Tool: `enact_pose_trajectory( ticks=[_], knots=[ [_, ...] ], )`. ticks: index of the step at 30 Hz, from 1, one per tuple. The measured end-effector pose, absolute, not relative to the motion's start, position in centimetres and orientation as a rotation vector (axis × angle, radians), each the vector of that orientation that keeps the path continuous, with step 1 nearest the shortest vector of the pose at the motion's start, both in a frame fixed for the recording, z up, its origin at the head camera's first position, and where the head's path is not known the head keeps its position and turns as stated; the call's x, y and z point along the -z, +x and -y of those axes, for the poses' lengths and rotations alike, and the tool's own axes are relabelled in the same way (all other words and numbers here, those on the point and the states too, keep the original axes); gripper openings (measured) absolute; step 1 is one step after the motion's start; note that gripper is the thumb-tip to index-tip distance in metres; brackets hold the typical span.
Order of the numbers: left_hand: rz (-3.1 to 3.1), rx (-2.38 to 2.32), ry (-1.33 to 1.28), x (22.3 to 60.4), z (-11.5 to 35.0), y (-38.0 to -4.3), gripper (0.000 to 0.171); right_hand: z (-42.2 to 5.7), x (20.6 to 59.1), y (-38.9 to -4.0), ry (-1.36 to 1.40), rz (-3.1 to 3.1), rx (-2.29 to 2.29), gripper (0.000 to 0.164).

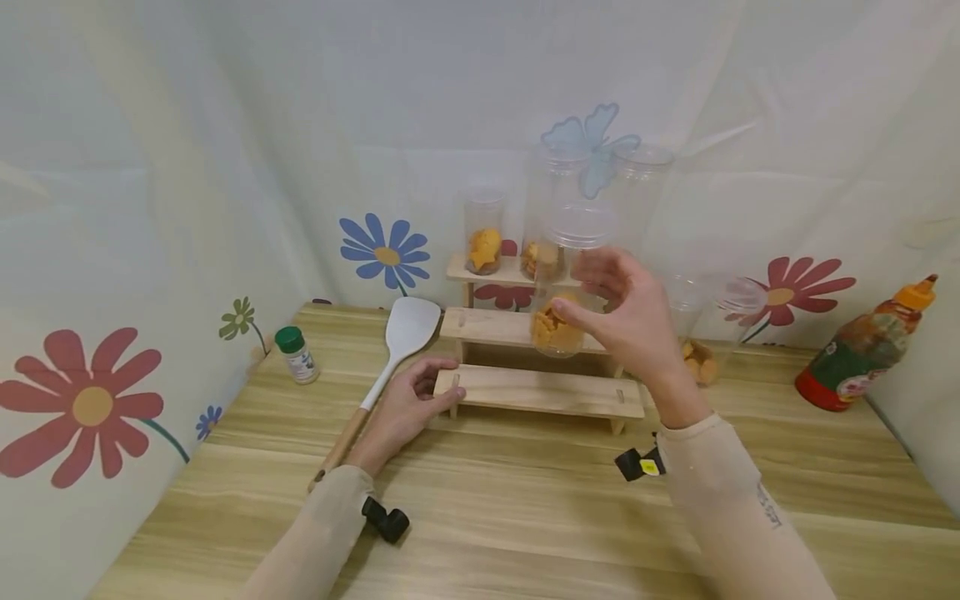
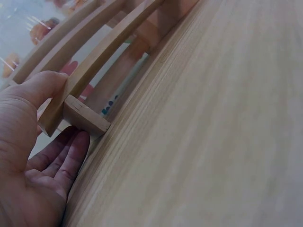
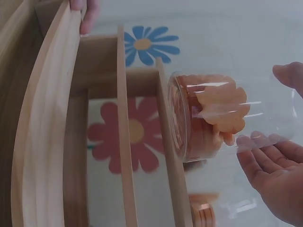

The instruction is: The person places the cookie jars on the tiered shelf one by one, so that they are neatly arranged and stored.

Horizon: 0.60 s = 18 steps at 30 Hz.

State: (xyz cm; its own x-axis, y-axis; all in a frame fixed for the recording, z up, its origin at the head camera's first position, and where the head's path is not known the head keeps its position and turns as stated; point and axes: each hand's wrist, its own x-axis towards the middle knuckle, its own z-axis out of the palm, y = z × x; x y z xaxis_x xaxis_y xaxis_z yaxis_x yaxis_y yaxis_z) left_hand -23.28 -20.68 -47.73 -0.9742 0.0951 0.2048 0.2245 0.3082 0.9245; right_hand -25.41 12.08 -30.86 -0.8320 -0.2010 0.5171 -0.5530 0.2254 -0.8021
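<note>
My right hand (image 1: 633, 312) holds a clear lidded jar (image 3: 272, 106) of orange-brown cookies (image 1: 558, 325) upright, thumb on one side and fingers on the other. In the head view the jar overlaps the middle step of a three-tier wooden rack (image 1: 540, 388); in the right wrist view its base is close to the shelf edges. My left hand (image 1: 408, 404) grips the left end of the lowest step, its thumb (image 2: 45, 85) on the board and fingers by the leg (image 2: 85, 116). Another cookie jar (image 1: 483, 237) stands on the top step, with more jars beside it.
To the left, a white spatula (image 1: 412, 327) with a wooden handle lies beside my left hand, and a green-capped shaker bottle (image 1: 297, 356) stands farther out. More clear jars (image 1: 699, 360) stand right of the rack. A sauce bottle (image 1: 855, 354) is at the far right. A patterned curtain (image 1: 465, 100) hangs behind.
</note>
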Motion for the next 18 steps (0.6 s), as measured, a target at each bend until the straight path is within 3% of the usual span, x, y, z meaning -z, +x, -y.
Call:
enact_pose_trajectory(
  ticks=[18],
  knots=[
    [2.424, 1.77, -0.326, 47.6, 20.8, -23.4, 0.047, -2.3, 33.0, -29.0, 0.679, 2.226, -1.798, 0.068]
  ],
)
